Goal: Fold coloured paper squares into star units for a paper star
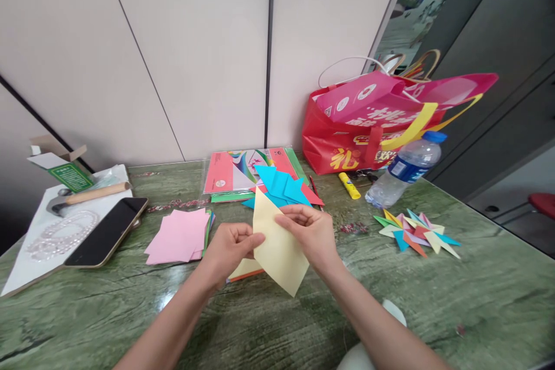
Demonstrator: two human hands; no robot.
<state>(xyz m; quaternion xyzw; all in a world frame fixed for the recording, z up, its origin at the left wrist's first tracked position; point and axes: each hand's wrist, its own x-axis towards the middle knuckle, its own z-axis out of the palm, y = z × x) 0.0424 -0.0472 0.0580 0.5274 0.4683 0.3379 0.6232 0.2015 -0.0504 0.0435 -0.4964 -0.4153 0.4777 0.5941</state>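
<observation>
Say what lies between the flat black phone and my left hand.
Stacked square paper sheets, pink on top, lie between phone and left hand in the head view.

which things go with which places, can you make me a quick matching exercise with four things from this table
Things
1. pale yellow sheet
2. pink sheets
3. hammer
4. water bottle

Places
A. on the white board at the far left
B. on the table, close to the red bag
C. pinched in the fingers of the left hand and right hand
D. in a pile between the phone and the left hand

Right pairs: 1-C, 2-D, 3-A, 4-B
</observation>
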